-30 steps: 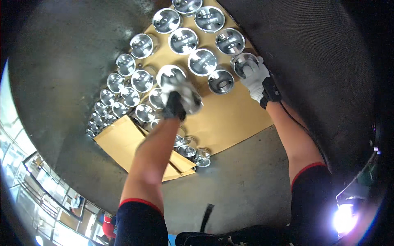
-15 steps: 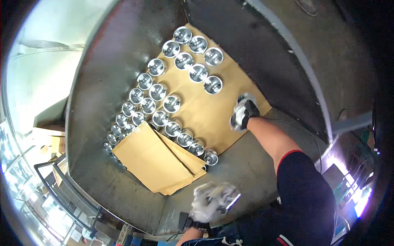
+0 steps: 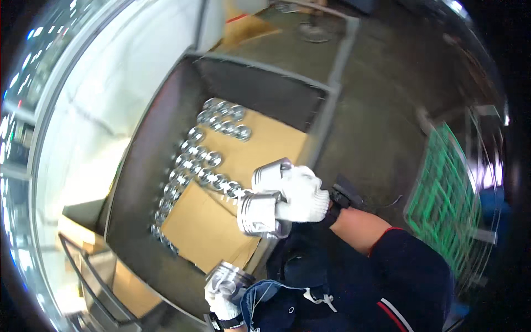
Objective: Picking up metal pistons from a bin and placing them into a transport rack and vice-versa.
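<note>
Two shiny metal pistons are in my right hand, which wears a white glove. The upper piston sticks out beyond the fingers, and the lower piston hangs just below it. Lower down, close to my body, my gloved left hand is closed around another piston. Its far fingers are partly hidden by that piston. Beyond both hands, several pistons stand in rows on a cardboard sheet inside a dark metal bin.
Folded cardboard pieces lie at the near left in the bin. A green wire rack stands to the right. Cardboard boxes and a dark metal rail are at the left. Another person's shoe shows on the far floor.
My right hand has come back from over the cardboard toward my body, now with two pistons. The left hand has moved left, and the view has drawn back from the bin.
</note>
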